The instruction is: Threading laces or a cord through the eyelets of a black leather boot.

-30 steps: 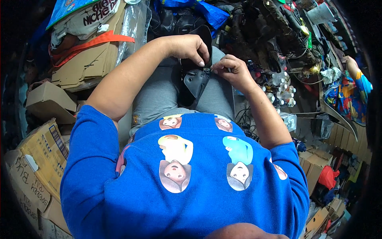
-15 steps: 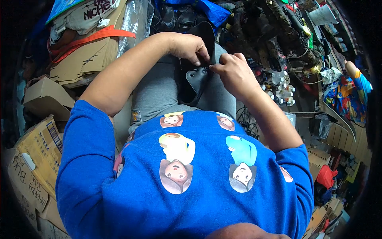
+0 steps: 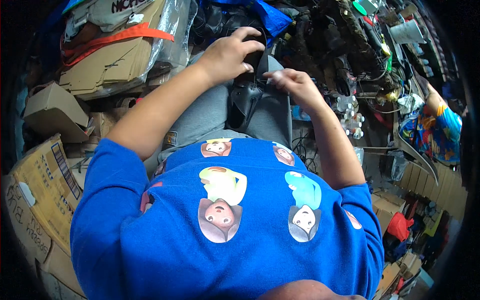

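Note:
A black leather shoe (image 3: 244, 100) with eyelets rests between my thighs, on grey trousers (image 3: 200, 107). Over its far part is my left hand (image 3: 230, 56), fingers apart and curved, the thumb close to the leather. My right hand (image 3: 296, 87) is just right of the shoe, near the eyelets. Its thumb and forefinger are pinched together and slightly blurred. Whatever thin thing may be in that pinch is too small to make out.
Cardboard boxes (image 3: 55, 112) and flat cardboard (image 3: 112, 67) with an orange strap (image 3: 120, 39) lie on the left. Small bottles (image 3: 352, 120) stand on the right beside dark clutter. A blue plastic sheet (image 3: 270, 20) is beyond the shoe. Another person's arm (image 3: 435, 102) shows at far right.
My left hand has lifted off slightly and its fingers have spread. The right hand has moved a little to the right of the shoe. More of the shoe's eyelet area shows.

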Motion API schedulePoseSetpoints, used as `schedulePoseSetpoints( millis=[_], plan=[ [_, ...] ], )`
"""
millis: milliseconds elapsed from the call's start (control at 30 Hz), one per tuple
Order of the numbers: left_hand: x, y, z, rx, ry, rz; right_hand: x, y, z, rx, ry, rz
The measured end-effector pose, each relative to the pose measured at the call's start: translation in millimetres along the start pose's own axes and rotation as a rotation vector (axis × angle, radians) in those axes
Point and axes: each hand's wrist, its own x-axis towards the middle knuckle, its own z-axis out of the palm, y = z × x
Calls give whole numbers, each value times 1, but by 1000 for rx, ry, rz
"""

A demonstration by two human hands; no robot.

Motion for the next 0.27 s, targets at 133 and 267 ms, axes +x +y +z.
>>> schedulePoseSetpoints(
  millis=[133,267],
  plan=[
    [-42,-4,-8,-204,-184,-242,-3,14,-5,-321,57,-171],
    [-40,5,-46,-98,-789,-426,-6,11,4,-619,120,-372]
  ],
)
